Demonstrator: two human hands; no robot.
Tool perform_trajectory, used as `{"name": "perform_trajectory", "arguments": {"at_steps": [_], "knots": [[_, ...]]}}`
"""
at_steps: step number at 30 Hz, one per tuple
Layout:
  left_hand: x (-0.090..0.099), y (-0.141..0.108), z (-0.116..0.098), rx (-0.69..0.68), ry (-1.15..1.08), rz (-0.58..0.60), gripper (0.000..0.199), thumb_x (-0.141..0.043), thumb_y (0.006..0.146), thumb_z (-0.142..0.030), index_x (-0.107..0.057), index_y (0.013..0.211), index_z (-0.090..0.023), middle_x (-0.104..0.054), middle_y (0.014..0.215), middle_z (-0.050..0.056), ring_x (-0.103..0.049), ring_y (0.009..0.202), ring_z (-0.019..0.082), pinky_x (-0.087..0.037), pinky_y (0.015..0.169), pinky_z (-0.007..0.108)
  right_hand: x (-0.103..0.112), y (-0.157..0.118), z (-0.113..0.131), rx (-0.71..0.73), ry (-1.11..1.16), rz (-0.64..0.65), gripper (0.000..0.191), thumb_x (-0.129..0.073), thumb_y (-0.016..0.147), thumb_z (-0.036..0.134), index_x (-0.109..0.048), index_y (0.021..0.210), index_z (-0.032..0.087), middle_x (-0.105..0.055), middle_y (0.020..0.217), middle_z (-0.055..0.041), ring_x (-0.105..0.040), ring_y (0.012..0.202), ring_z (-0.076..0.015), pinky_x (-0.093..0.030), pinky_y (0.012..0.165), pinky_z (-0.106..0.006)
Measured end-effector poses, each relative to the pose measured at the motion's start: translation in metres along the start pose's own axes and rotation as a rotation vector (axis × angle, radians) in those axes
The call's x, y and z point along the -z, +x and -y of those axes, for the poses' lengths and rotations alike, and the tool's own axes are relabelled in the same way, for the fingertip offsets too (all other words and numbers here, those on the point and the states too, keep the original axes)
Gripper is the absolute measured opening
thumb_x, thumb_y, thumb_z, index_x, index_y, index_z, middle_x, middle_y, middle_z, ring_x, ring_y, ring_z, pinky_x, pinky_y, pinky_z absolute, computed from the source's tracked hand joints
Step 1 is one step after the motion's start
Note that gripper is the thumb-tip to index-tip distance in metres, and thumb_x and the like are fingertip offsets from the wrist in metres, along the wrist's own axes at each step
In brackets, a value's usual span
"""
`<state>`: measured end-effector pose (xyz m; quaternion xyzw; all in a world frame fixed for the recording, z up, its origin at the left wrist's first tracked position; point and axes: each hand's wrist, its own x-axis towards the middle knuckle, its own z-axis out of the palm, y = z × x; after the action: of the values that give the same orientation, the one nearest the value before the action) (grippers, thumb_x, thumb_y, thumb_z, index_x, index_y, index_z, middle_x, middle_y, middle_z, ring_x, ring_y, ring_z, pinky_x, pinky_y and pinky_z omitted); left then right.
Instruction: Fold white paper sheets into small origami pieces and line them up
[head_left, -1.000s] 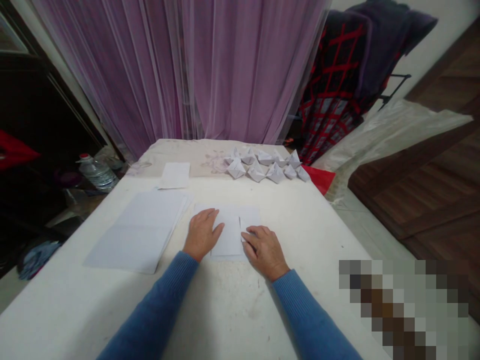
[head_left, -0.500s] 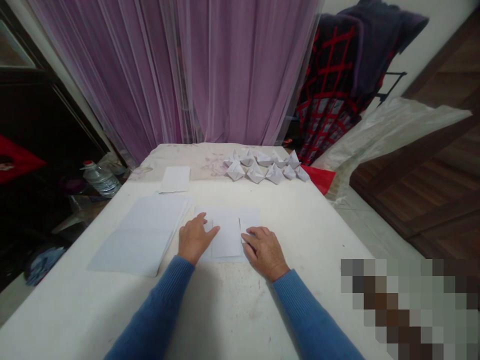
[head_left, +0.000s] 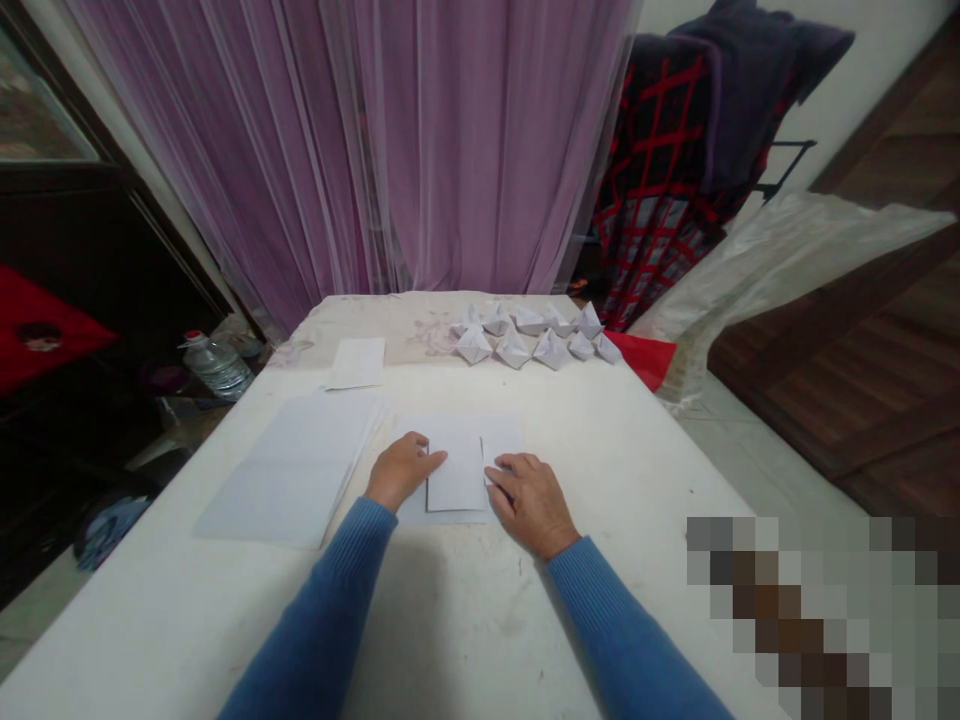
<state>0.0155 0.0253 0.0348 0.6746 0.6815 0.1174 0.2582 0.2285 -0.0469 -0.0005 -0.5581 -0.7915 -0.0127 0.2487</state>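
I'm watching the left hand (head_left: 401,472) and right hand (head_left: 529,505) rest on either side of a folded white paper sheet (head_left: 454,474) on the worktop (head_left: 615,560), with a paper stack (head_left: 289,470) just left, a loose sheet (head_left: 356,363) and rows of paper boats (head_left: 525,340) further along

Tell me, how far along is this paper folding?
Plenty looks done: a cluster of folded paper boats sits at the far end of the white table. In hand, the left hand and right hand rest on a folded white sheet, not yet a boat. Left to fold: a stack of white paper.
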Motion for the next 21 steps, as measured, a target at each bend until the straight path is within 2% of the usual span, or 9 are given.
{"name": "perform_trajectory", "arguments": {"at_steps": [4,7,10,12,17,19,21], "knots": [[-0.003,0.005,-0.001,-0.032,-0.049,-0.046,0.025,-0.064,0.079,-0.041,-0.062,0.092,-0.019,-0.07,0.089,0.003,-0.066,0.086,0.018,-0.045,0.072,0.026,0.001,0.001,0.0,0.004,-0.005,0.002,0.02,-0.057,0.087,0.022,-0.071,0.102,0.025,-0.065,0.108,-0.0079,-0.053,0.099,-0.023,-0.04,0.081,-0.036],[-0.005,0.005,-0.003,-0.072,-0.063,-0.091,0.023,-0.065,0.078,-0.038,-0.061,0.09,-0.019,-0.069,0.093,0.003,-0.065,0.089,0.018,-0.046,0.076,0.025,0.002,0.001,0.001,0.004,-0.012,0.008,0.019,-0.058,0.087,0.023,-0.07,0.101,0.025,-0.065,0.108,-0.0074,-0.053,0.1,-0.0228,-0.04,0.081,-0.035],[-0.007,0.004,-0.005,-0.061,-0.107,-0.071,0.023,-0.065,0.078,-0.038,-0.059,0.092,-0.02,-0.069,0.091,0.002,-0.065,0.088,0.018,-0.047,0.076,0.026,0.002,0.001,0.001,0.004,-0.011,0.008,0.018,-0.057,0.088,0.023,-0.07,0.1,0.024,-0.065,0.108,-0.0073,-0.053,0.1,-0.0227,-0.039,0.082,-0.036],[-0.008,0.004,-0.007,-0.035,-0.152,-0.055,0.03,-0.066,0.078,-0.04,-0.057,0.099,-0.02,-0.07,0.095,0.003,-0.066,0.09,0.019,-0.047,0.078,0.027,0.002,0.001,0.001,0.003,-0.007,0.004,0.018,-0.057,0.088,0.023,-0.07,0.1,0.025,-0.065,0.108,-0.0076,-0.053,0.099,-0.0228,-0.04,0.082,-0.036],[-0.011,0.008,-0.014,0.007,-0.158,-0.083,0.074,-0.071,0.074,-0.039,-0.035,0.135,-0.017,-0.069,0.108,0.01,-0.067,0.096,0.022,-0.047,0.083,0.03,0.001,0.001,0.001,-0.001,-0.002,0.0,0.02,-0.057,0.087,0.023,-0.071,0.101,0.025,-0.065,0.108,-0.0078,-0.052,0.1,-0.0231,-0.04,0.081,-0.036],[-0.014,0.009,-0.015,0.003,-0.14,-0.071,0.077,-0.072,0.074,-0.037,-0.033,0.137,-0.016,-0.068,0.112,0.012,-0.065,0.103,0.023,-0.047,0.086,0.03,0.001,0.001,0.001,-0.006,-0.003,0.003,0.02,-0.057,0.087,0.023,-0.07,0.101,0.025,-0.065,0.109,-0.0075,-0.052,0.1,-0.023,-0.04,0.082,-0.036],[-0.016,0.009,-0.016,-0.001,-0.119,-0.054,0.071,-0.072,0.074,-0.035,-0.038,0.133,-0.015,-0.066,0.116,0.014,-0.063,0.108,0.024,-0.046,0.087,0.03,0.002,0.001,0.001,-0.008,-0.005,0.006,0.019,-0.057,0.087,0.023,-0.07,0.101,0.025,-0.065,0.109,-0.0073,-0.052,0.1,-0.0228,-0.039,0.082,-0.036]]}}
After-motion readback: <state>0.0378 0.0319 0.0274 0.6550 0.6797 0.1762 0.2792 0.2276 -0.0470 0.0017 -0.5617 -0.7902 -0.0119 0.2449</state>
